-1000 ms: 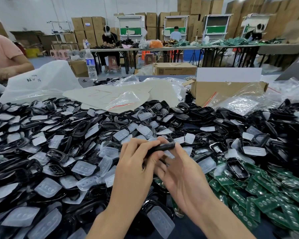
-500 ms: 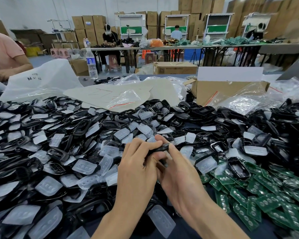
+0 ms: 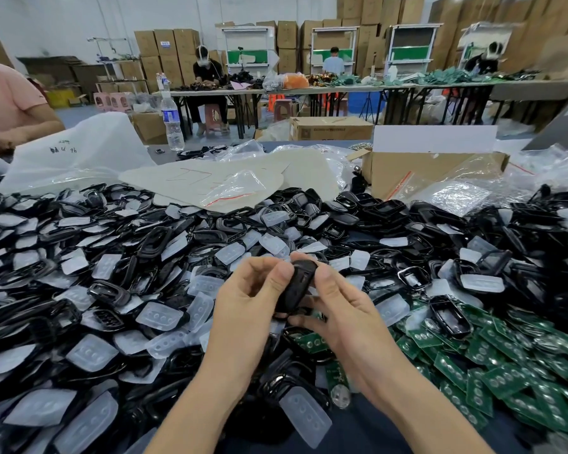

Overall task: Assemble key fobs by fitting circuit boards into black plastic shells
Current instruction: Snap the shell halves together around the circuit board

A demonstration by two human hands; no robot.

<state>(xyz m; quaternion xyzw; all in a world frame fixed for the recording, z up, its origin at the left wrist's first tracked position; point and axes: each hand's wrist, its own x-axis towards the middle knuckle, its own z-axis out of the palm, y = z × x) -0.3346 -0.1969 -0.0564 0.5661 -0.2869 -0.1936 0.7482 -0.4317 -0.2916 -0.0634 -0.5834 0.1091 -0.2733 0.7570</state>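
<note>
You are holding one black shell [image 3: 297, 286] between both hands, a little above the heap. Your left hand [image 3: 246, 299] is curling its fingers [image 3: 259, 265] round the left edge of the shell, and its thumb is pressing on the upper side. Your right hand [image 3: 345, 309] is gripping the right edge: its thumb is lying on the upper part and its other fingers are wrapping under the lower end. So both sets of fingers are closing on the same shell. The shell is standing nearly upright between them, a little tilted, with a dark face towards you. I cannot tell if a board is sitting inside it.

Just right of your right fingers, green boards [image 3: 492, 352] are lying in a loose heap, and a few are lying under those fingers. Left of your left fingers and beyond both hands, loose shells [image 3: 151, 244] are lying mixed with clear pads [image 3: 159, 316]. Near your wrists a bare dark part of the surface [image 3: 374, 430] is showing. Well beyond your fingers, clear bags [image 3: 453, 194] are lying against an open box [image 3: 417, 172]. Far beyond your left fingers a bottle [image 3: 171, 122] is standing upright.
</note>
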